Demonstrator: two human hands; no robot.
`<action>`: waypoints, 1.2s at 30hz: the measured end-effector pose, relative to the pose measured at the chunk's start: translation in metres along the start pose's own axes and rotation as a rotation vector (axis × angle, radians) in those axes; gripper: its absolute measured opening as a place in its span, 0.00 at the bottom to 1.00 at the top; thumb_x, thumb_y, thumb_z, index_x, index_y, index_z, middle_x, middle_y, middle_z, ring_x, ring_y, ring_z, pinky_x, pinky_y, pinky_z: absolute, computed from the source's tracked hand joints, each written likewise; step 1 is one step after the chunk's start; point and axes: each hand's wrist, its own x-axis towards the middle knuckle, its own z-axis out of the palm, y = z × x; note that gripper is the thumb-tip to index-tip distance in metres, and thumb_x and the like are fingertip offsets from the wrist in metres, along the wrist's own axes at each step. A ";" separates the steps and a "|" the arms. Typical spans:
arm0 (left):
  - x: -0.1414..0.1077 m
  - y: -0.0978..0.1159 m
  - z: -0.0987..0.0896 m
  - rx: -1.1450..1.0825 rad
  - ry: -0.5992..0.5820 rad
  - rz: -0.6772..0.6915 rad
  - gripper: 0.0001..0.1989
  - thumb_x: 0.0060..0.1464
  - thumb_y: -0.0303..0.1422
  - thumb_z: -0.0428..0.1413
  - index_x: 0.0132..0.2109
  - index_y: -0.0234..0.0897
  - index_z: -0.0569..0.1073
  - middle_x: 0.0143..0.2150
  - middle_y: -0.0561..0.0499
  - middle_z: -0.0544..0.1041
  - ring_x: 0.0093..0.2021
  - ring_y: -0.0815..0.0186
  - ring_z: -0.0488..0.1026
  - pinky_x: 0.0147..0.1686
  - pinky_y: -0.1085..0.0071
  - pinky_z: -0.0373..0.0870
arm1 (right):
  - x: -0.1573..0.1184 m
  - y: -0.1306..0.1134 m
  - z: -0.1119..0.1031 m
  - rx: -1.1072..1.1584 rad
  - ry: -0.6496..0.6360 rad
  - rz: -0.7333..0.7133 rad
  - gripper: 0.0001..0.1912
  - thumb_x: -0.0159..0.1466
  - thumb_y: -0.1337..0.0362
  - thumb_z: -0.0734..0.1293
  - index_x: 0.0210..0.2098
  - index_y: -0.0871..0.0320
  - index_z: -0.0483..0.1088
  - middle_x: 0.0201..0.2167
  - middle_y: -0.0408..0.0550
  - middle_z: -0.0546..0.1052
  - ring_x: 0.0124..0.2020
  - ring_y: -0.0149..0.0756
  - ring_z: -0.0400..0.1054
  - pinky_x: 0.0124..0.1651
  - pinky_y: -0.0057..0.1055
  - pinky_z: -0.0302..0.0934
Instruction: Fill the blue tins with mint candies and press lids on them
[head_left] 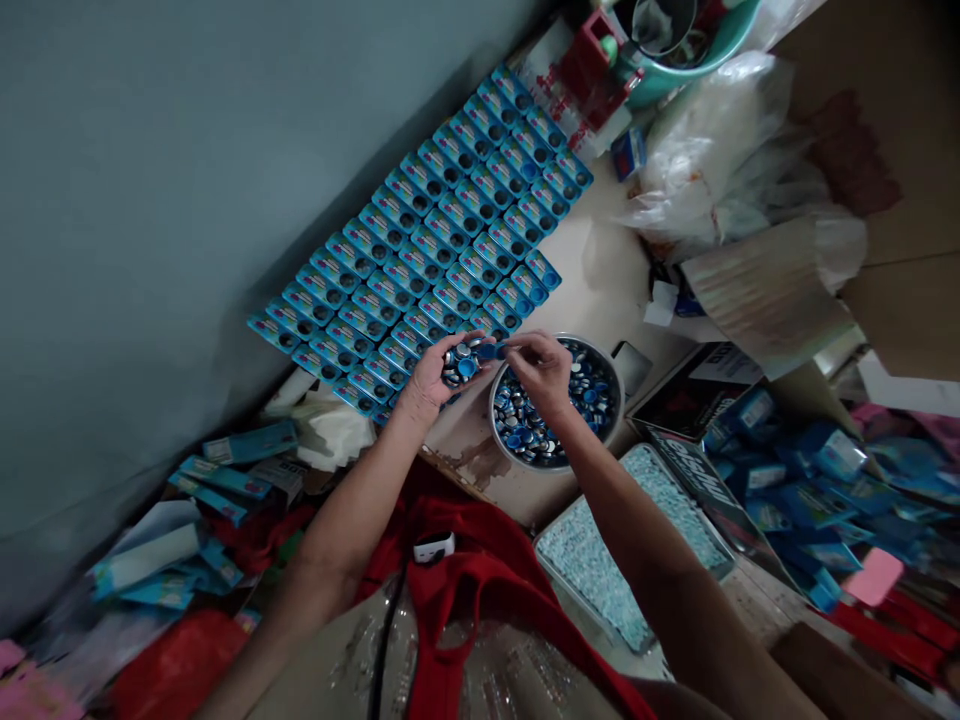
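My left hand (430,380) is cupped palm up around a heap of small round metal-and-blue discs (463,368). Close to its fingertips, my right hand (546,372) is closed in a pinch. A small blue piece (490,351) shows between the two hands; whether the right fingers grip it is not clear. Below the right hand stands a round metal bowl (618,405) filled with more of these discs. Beyond the left hand, slanted rows of blue packs (420,240) lie on the table, most with a dark round hollow, some with a blue disc in it.
A tray of pale blue granules (607,560) stands near my right forearm. An open carton of blue packets (787,490) is at the right. Plastic bags (720,150) and a green basin (675,80) occupy the far right. A grey wall (187,150) borders the left.
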 end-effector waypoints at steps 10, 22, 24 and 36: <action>-0.023 0.022 -0.005 -0.039 0.002 0.117 0.13 0.72 0.32 0.54 0.52 0.32 0.82 0.51 0.39 0.89 0.51 0.52 0.89 0.52 0.56 0.89 | 0.064 0.020 0.007 -0.413 -0.093 0.110 0.06 0.64 0.68 0.71 0.38 0.54 0.81 0.40 0.52 0.83 0.40 0.46 0.77 0.47 0.40 0.69; -0.015 0.028 -0.013 -0.095 -0.075 0.140 0.15 0.73 0.32 0.54 0.56 0.30 0.81 0.51 0.40 0.89 0.53 0.52 0.89 0.56 0.55 0.87 | 0.115 0.023 0.001 -0.744 -0.260 0.240 0.17 0.61 0.56 0.81 0.43 0.52 0.74 0.38 0.48 0.82 0.41 0.49 0.75 0.45 0.40 0.66; -0.018 0.026 -0.012 -0.118 -0.060 0.137 0.16 0.74 0.32 0.53 0.58 0.30 0.81 0.50 0.40 0.89 0.51 0.53 0.89 0.56 0.55 0.88 | 0.105 0.008 0.003 -0.766 -0.239 0.171 0.11 0.63 0.61 0.77 0.42 0.52 0.74 0.41 0.49 0.83 0.44 0.49 0.76 0.46 0.39 0.66; -0.019 -0.002 -0.011 -0.111 0.032 0.091 0.18 0.73 0.31 0.53 0.61 0.32 0.82 0.44 0.42 0.90 0.48 0.55 0.90 0.57 0.57 0.87 | 0.009 -0.016 0.039 -0.355 -0.145 -0.132 0.08 0.67 0.68 0.69 0.40 0.53 0.83 0.39 0.49 0.82 0.43 0.44 0.76 0.50 0.37 0.70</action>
